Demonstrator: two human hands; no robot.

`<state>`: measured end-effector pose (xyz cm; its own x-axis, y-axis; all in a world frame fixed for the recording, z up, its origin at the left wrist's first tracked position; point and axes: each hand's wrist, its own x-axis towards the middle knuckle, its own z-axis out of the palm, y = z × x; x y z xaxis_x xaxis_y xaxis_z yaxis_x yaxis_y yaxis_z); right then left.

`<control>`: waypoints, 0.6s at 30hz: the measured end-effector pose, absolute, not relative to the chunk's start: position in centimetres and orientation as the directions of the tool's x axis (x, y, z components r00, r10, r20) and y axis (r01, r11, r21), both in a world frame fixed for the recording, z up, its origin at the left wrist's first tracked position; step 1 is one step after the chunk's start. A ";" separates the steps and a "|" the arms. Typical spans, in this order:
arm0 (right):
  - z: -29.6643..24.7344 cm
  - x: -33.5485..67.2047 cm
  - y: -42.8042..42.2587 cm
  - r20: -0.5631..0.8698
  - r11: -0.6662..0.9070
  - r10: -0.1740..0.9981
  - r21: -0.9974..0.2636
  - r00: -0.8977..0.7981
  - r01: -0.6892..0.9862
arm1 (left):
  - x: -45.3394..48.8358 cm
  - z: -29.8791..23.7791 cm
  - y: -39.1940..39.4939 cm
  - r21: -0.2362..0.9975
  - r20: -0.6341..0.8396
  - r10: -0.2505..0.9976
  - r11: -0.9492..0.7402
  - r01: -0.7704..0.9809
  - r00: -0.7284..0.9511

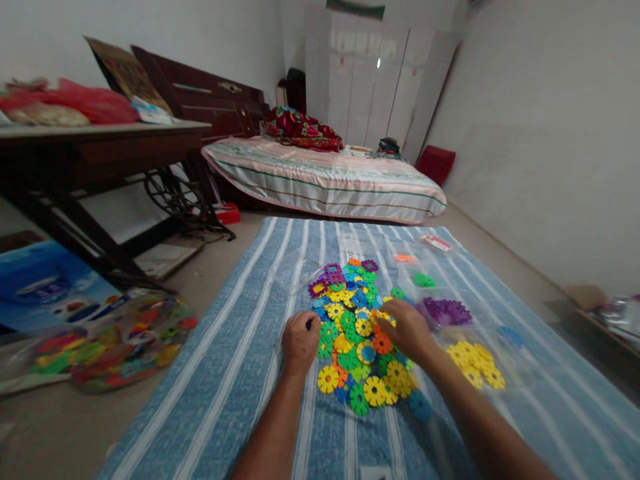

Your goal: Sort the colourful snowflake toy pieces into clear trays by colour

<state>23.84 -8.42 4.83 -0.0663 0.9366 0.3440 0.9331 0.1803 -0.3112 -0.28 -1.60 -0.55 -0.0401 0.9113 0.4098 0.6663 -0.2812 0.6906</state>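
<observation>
A loose pile of notched, flower-shaped plastic discs [363, 327] in yellow, green, blue, orange and purple is spread over a striped cloth. My left hand [301, 341] rests at the pile's left edge, its fingers curled in; a small dark spot shows by the thumb, but what they hold is unclear. Over the pile's right side, my right hand [407, 328] reaches in with fingers bent down and pinched at a yellow disc [386, 318], partly hidden by them. To the right, clear plastic trays hold sorted discs: yellow [475, 363], purple [447, 311], green [424, 280] and orange [404, 257].
Blue-and-white striped cloth [225, 373] covers the work surface. A blue disc [511, 335] shows at the right. On the floor at left lies a clear bag of colourful pieces [135, 340], below a sewing-machine table [110, 137]. A bed [325, 180] stands beyond.
</observation>
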 end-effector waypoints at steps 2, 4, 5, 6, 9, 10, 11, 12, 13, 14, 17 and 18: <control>3.8 21.7 -9.1 0.286 0.255 0.944 -0.325 -0.162 0.911 | -0.3 -0.6 -1.7 0.688 0.406 0.913 -0.282 0.668 -0.034; 3.4 20.3 -9.2 0.239 0.305 0.941 -0.302 -0.237 0.903 | -0.2 -0.6 -1.7 0.689 0.400 0.916 -0.278 0.669 -0.032; 3.3 19.8 -9.1 0.216 0.317 0.941 -0.280 -0.262 0.906 | -0.2 -0.6 -1.7 0.689 0.398 0.917 -0.275 0.670 -0.033; 3.4 19.5 -8.9 0.188 0.322 0.942 -0.258 -0.279 0.911 | -0.2 -0.6 -1.7 0.689 0.398 0.917 -0.274 0.671 -0.034; 3.8 19.1 -8.3 0.094 0.302 0.953 -0.205 -0.288 0.931 | -0.2 -0.6 -1.7 0.690 0.402 0.915 -0.282 0.666 -0.028; 4.0 19.1 -8.1 0.070 0.294 0.956 -0.195 -0.285 0.936 | -0.2 -0.6 -1.7 0.692 0.402 0.915 -0.283 0.664 -0.028; 4.1 19.1 -8.0 0.055 0.287 0.958 -0.187 -0.282 0.939 | -0.2 -0.5 -1.8 0.694 0.400 0.916 -0.282 0.663 -0.030; 4.2 19.1 -8.0 0.049 0.281 0.960 -0.178 -0.277 0.943 | -0.3 -0.5 -1.8 0.696 0.397 0.917 -0.279 0.662 -0.031; 4.2 19.1 -8.0 0.054 0.275 0.961 -0.168 -0.270 0.947 | -0.3 -0.5 -1.8 0.696 0.396 0.918 -0.277 0.662 -0.033; 4.2 19.1 -8.0 0.069 0.271 0.962 -0.159 -0.263 0.949 | -0.3 -0.5 -1.8 0.696 0.395 0.918 -0.275 0.663 -0.033; 3.7 19.2 -8.2 0.151 0.277 0.955 -0.154 -0.254 0.949 | -0.3 -0.4 -1.9 0.689 0.399 0.917 -0.278 0.669 -0.030; 3.5 19.3 -8.2 0.192 0.282 0.949 -0.167 -0.250 0.945 | -0.2 -0.4 -1.9 0.687 0.400 0.916 -0.277 0.672 -0.031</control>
<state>19.26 -8.23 3.49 -0.2499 0.9491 0.1919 0.9447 0.2825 -0.1667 -0.25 -1.85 -0.36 -0.0310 0.9159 0.4003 0.6716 -0.2775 0.6869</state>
